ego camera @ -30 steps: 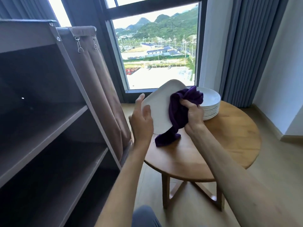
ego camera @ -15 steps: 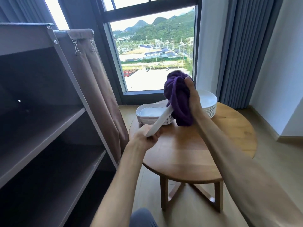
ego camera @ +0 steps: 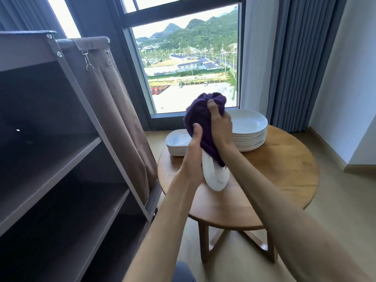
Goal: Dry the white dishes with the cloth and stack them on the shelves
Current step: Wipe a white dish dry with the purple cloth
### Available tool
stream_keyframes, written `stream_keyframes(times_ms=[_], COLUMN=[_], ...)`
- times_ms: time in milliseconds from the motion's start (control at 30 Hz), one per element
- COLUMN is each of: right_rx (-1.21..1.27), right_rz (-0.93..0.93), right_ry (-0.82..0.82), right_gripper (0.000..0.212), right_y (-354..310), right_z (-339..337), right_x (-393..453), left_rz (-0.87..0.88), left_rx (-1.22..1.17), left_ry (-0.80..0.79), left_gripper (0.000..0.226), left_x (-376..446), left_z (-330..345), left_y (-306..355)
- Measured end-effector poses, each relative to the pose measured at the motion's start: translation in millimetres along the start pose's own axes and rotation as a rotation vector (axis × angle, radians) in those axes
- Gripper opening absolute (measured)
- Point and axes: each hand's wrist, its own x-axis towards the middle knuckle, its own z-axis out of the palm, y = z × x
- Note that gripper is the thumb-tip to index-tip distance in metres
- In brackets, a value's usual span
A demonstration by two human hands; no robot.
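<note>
A white dish (ego camera: pixel 216 175) stands almost on edge above the round wooden table (ego camera: pixel 284 169). My left hand (ego camera: pixel 193 157) grips its left side. My right hand (ego camera: pixel 220 127) holds a bunched purple cloth (ego camera: pixel 200 117) against the dish's upper part, which the cloth hides. Behind them on the table sit a stack of white rectangular dishes (ego camera: pixel 177 144) and a taller stack of white round plates (ego camera: pixel 250 131). The shelves (ego camera: pixel 50 165) stand at the left with dark bare boards.
A brown fabric curtain (ego camera: pixel 114 110) hangs on the shelf unit's side, close to the table's left edge. A large window (ego camera: pixel 189 64) and grey drapes (ego camera: pixel 301 64) lie behind. Wooden floor (ego camera: pixel 335 190) opens to the right of the table.
The dish has been turned from facing me to nearly edge-on and lowered toward me. The cloth now wraps its top, and my left hand has shifted up along its side.
</note>
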Motion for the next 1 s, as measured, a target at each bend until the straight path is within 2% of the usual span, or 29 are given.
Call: stream_keyframes(times_ms=[133, 267, 467, 600, 667, 733, 800, 933, 1000], right_rx=[0.004, -0.089, -0.284, -0.509, -0.601, -0.671, -0.702, -0.445, -0.303], right_rz=[-0.098, -0.177, -0.186, -0.180, -0.140, -0.092, -0.033, 0.263, 0.404], right_ry=[-0.130, -0.159, -0.090, -0.091, -0.122, -0.155, -0.177, -0.214, -0.265], right_gripper=[0.038, 0.051, 0.054, 0.053, 0.049, 0.049, 0.048, 0.050, 0.042], right_y=[-3.9, 11.1, 8.7, -18.6, -31.0, -36.6, -38.6, -33.8, -29.2], right_z=[5.8, 1.2, 3.3, 9.9, 14.6, 18.1, 15.7, -5.7, -18.9], right_x=[-26.3, -60.3, -49.0, -13.3, 1.5, 13.0, 21.9, 40.7, 40.7], left_rz=[0.232, 0.343, 0.273, 0.195, 0.166, 0.180, 0.208, 0.278, 0.292], left_rx=[-0.078, -0.024, -0.046, -0.134, -0.143, -0.123, -0.105, -0.115, -0.122], left_ry=[0.133, 0.088, 0.108, 0.032, 0.000, 0.038, 0.080, 0.072, 0.071], left_gripper=[0.064, 0.061, 0.055, 0.047, 0.053, 0.063, 0.061, 0.042, 0.036], left_x=[13.9, 15.8, 0.4, -7.0, -10.1, -9.7, -9.5, -13.6, -17.9], left_z=[6.9, -2.8, 1.6, 6.8, 11.6, 14.7, 16.0, 9.5, 8.7], left_y=[14.5, 25.2, 8.6, -1.4, -4.2, -7.8, -12.6, -17.8, -15.5])
